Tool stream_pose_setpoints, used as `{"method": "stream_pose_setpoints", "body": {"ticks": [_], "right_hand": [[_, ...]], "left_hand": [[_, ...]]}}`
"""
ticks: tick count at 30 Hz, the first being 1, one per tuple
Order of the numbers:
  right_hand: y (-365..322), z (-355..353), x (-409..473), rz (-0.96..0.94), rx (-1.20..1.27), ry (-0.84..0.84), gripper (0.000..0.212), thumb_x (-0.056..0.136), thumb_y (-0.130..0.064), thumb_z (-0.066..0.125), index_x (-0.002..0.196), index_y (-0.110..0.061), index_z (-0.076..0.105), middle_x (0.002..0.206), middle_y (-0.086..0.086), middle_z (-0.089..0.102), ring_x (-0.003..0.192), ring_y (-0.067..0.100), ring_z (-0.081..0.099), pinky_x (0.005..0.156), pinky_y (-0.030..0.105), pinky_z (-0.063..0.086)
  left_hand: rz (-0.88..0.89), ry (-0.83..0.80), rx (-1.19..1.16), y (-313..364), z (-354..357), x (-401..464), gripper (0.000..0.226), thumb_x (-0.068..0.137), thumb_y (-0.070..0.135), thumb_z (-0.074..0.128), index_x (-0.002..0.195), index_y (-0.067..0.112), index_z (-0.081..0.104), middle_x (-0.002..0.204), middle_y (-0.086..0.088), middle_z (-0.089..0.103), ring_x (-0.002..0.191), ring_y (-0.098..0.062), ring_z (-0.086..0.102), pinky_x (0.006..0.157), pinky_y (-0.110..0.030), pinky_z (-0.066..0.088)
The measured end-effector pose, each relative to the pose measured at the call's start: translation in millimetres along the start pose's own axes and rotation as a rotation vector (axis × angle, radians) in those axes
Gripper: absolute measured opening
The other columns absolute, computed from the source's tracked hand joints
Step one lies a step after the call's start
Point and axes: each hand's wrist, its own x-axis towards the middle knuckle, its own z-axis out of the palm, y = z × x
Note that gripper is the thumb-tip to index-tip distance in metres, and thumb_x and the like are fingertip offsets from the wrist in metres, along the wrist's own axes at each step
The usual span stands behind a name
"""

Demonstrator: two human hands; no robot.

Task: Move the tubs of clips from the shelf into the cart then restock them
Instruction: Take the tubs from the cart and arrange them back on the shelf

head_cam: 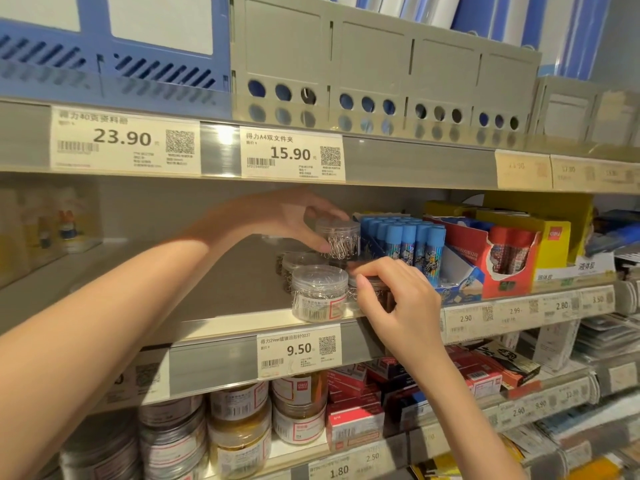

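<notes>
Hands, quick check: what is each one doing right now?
Left hand: grips a clear tub of clips, raised above the shelf.
Right hand: fingers curled at a low tub; grip cannot be told.

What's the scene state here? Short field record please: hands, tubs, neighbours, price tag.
left hand: grips a raised clip tub from above, near the back of the shelf
right hand: fingers curled round a tub that it mostly hides, at the shelf front
front tub: clear, lidded, upright at the shelf edge, untouched
rear tubs: on the shelf behind the front tub
right neighbour: blue glue sticks in a display box
price tag: 9.50, below the front tub
cart: not in view
</notes>
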Motion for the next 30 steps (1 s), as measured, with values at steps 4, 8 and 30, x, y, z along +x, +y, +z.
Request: {"method": "stream_pose_setpoints", "body": {"ticks": [4,8,30], "right_hand": [[0,1,0,-0.005,-0.003,0.004,0.019,0.086,-0.025,0.049,0.078,-0.017,0.065,0.075,-0.012,0.063,0.073,0.003,0.052,0.067,0.020,0.036],[0,1,0,-0.003,0.004,-0.002,0.019,0.086,-0.025,0.049,0.079,-0.018,0.065,0.076,-0.012,0.063,0.073,0.003,0.052,0.067,0.021,0.037],[-2,-2,0,-0.031,-0.017,-0.021,0.028,0.089,-0.030,0.044,0.081,-0.015,0.066,0.074,-0.010,0.059,0.075,0.005,0.049,0.065,0.019,0.034]], "left_hand": [[0.025,0.022,0.009,0,1,-1,0.052,0.078,0.029,0.073,0.126,0.038,0.054,0.115,0.016,0.051,0.115,-0.005,0.046,0.095,-0.022,0.033],[0.031,0.034,0.020,2,7,3,0.052,0.079,0.036,0.071,0.128,0.037,0.053,0.116,0.017,0.049,0.116,-0.005,0.043,0.097,-0.024,0.032],[-0.162,0.559,0.030,-8,-1,-172,0.023,0.086,0.039,0.057,0.104,0.052,0.057,0.109,0.034,0.057,0.102,0.018,0.051,0.091,-0.005,0.037]]}}
